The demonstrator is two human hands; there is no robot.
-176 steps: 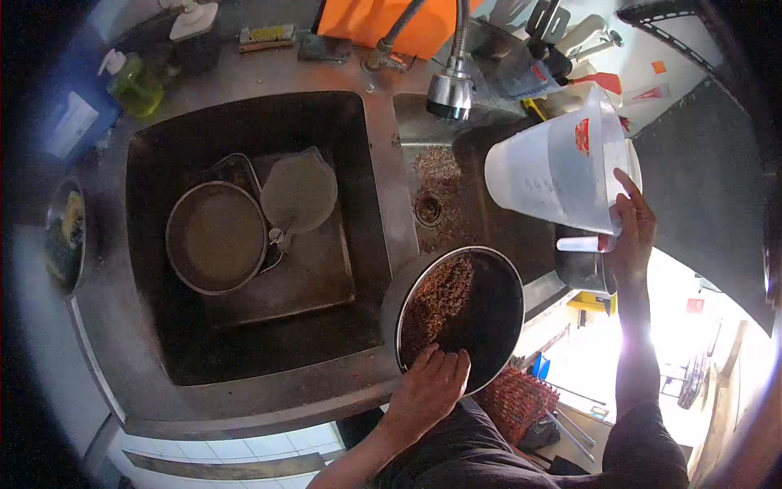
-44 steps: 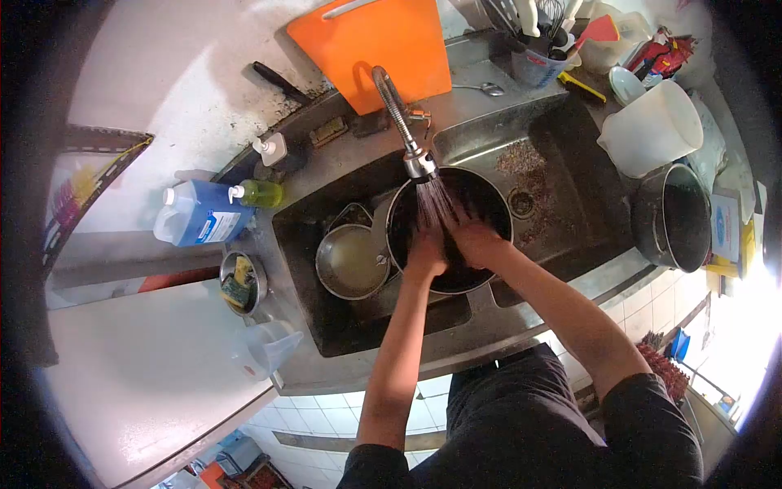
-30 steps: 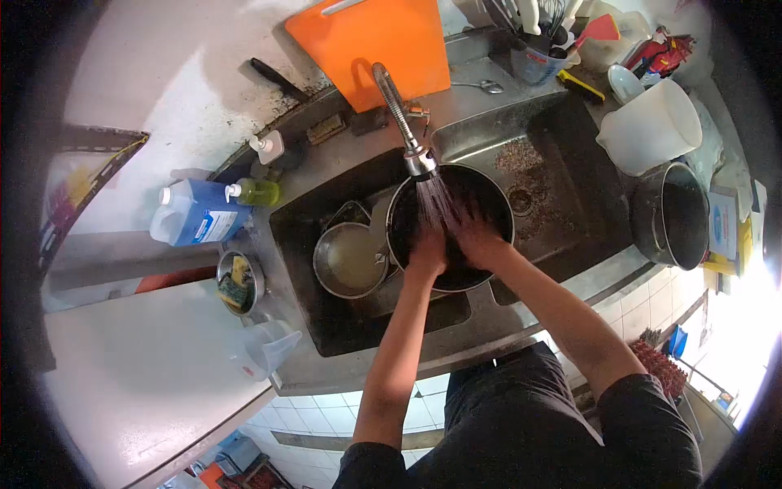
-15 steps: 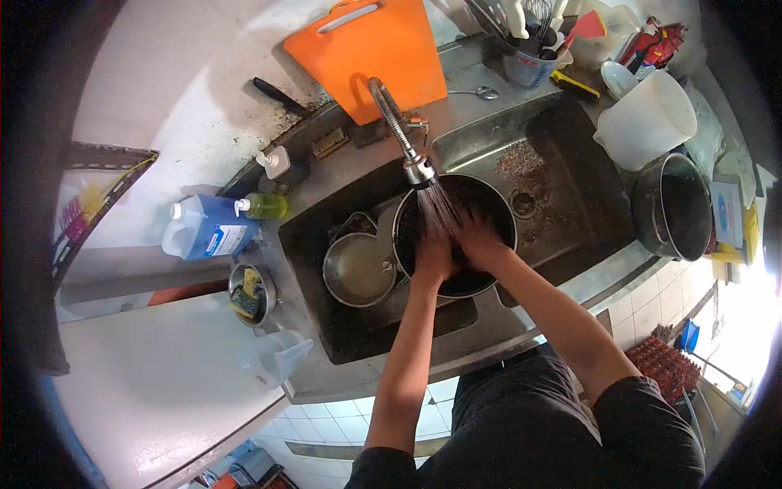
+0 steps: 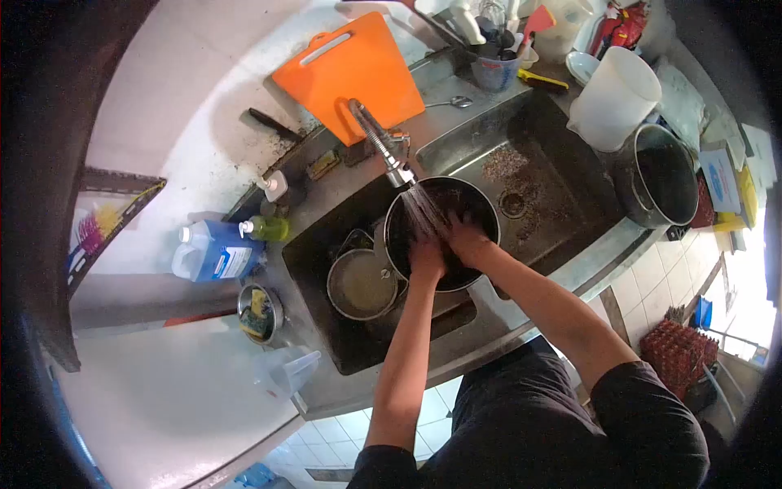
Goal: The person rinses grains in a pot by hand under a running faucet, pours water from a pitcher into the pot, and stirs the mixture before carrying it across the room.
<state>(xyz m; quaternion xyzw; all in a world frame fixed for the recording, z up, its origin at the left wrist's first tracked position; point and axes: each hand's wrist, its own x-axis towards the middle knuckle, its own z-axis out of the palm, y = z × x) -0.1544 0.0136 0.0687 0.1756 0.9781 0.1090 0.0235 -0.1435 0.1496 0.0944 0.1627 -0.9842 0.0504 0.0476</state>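
Inside round, metal-rimmed pot, bare hands under streaky water.

The landmark is the wide round dark metal pot, over the left dark metal basin and the divider. Left of it, in that basin, lies a round grey metal pan. Farther left, on the grey metal bench, stand a blue plastic canister, a small green plastic pump bottle and a round silvery metal bowl with a yellow-green sponge in it. Behind the landmark are a curved chrome metal faucet and an upright orange plastic board. To its right comes the right dark metal basin, then a white cylindrical plastic jug and a deep round grey metal pot.
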